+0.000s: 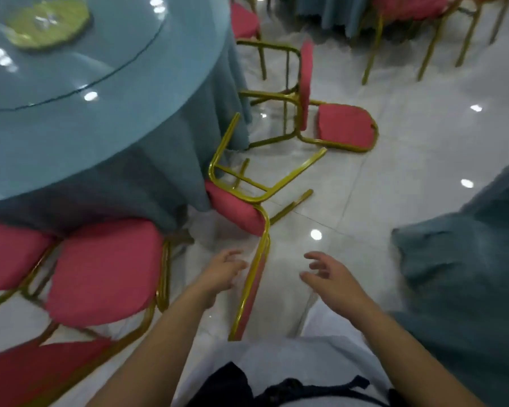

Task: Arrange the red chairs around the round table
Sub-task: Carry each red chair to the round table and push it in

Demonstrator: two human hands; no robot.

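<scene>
Left grip [221,271] loose beside toppled red chair [235,208]

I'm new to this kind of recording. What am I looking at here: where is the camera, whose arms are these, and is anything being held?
There is no machine here. A person wears one wide-angle camera on the head, looking forward and down, so the two bare arms at the bottom are their own. The left hand and right hand reach, fingers spread, toward a red chair with a gold frame that lies tipped over on the tiled floor. Neither hand holds anything, though the left fingers are very near its back frame. A second tipped chair lies farther on. An upright chair stands at the left, by the round table in its blue cloth, which carries a glass turntable.
</scene>
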